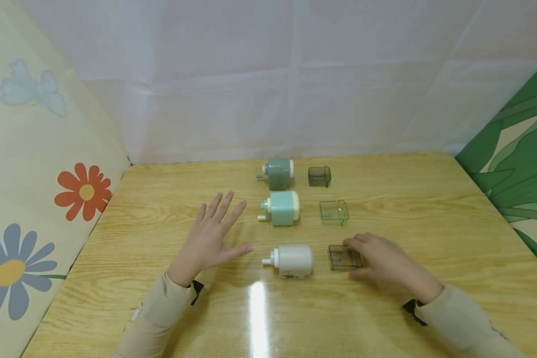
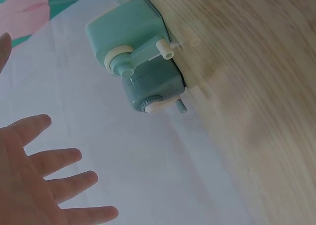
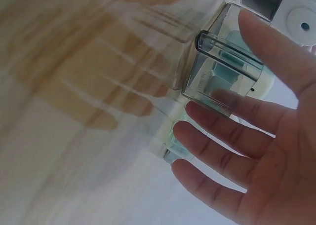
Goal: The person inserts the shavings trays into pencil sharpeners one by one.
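Observation:
My left hand [image 1: 207,240] hovers over the table with its fingers spread, left of a cream hand-crank pencil sharpener [image 1: 294,260] that lies on its side. My right hand [image 1: 387,262] is at the right end of a clear smoky shavings drawer [image 1: 340,258], thumb and fingers on either side of it. In the right wrist view, the drawer [image 3: 232,57] sits between the thumb and the extended fingers. Farther back lie a light teal sharpener [image 1: 282,208] and a dark teal one [image 1: 279,174], cranks pointing left.
To the right of the light teal sharpener is a clear greenish drawer [image 1: 334,212]. A dark smoky drawer [image 1: 319,176] lies beside the dark teal sharpener. A white cloth [image 1: 273,99] hangs behind the wooden table [image 1: 407,194], with flower-printed panels [image 1: 27,174] at the sides.

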The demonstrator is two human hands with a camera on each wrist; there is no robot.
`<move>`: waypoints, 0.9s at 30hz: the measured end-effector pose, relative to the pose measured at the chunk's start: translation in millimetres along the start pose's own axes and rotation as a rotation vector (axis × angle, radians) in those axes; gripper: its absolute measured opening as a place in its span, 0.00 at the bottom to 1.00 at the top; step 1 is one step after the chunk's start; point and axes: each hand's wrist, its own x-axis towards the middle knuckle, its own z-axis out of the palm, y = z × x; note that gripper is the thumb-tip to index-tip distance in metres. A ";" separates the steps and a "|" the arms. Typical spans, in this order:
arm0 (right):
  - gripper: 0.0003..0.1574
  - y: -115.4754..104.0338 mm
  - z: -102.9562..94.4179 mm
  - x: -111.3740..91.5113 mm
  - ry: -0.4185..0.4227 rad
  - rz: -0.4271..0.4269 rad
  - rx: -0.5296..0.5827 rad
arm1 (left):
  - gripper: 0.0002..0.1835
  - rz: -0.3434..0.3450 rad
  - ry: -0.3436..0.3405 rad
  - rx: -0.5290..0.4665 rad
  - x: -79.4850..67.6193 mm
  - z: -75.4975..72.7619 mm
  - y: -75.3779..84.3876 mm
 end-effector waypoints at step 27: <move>0.37 -0.4 3.3 3.2 -0.030 -0.001 0.016 | 0.35 0.346 0.160 -0.179 24.3 15.5 45.9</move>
